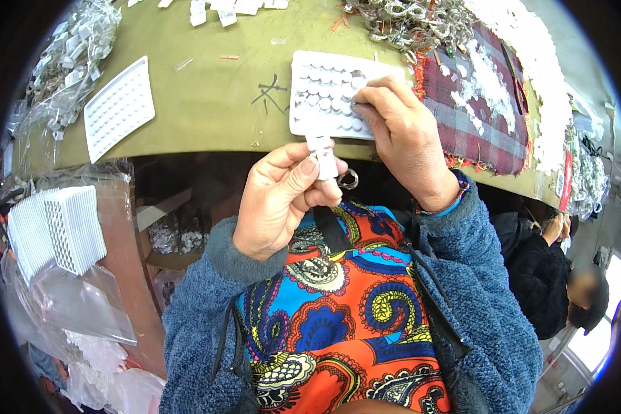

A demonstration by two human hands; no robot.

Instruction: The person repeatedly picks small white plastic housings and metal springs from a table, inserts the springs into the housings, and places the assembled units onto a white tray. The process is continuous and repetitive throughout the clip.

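Held piece: a small white tag (pixel 323 160) with a metal ring (pixel 348 179) hanging at its 4 o'clock, just below the table edge at picture centre.
Left hand (pixel 283 200): closed, thumb and forefinger pinching the tag.
Right hand (pixel 403 134): fingers narrowed, tips pressed on the white blister tray (pixel 317 93); whether they hold anything I cannot tell.
Tray: many round pockets, lying flat on the olive table (pixel 214 103), its near edge touching the tag's top.
Axis: tag's long side runs 12 to 6 o'clock, ring end downward.
Around: second tray (pixel 119 107) at 9 o'clock; stacked trays (pixel 69 228) at 8 o'clock; plaid cloth (pixel 476 103) at 3 o'clock; heap of metal rings (pixel 414 24) at 1 o'clock.
In the way: right hand covers the tray's right corner.
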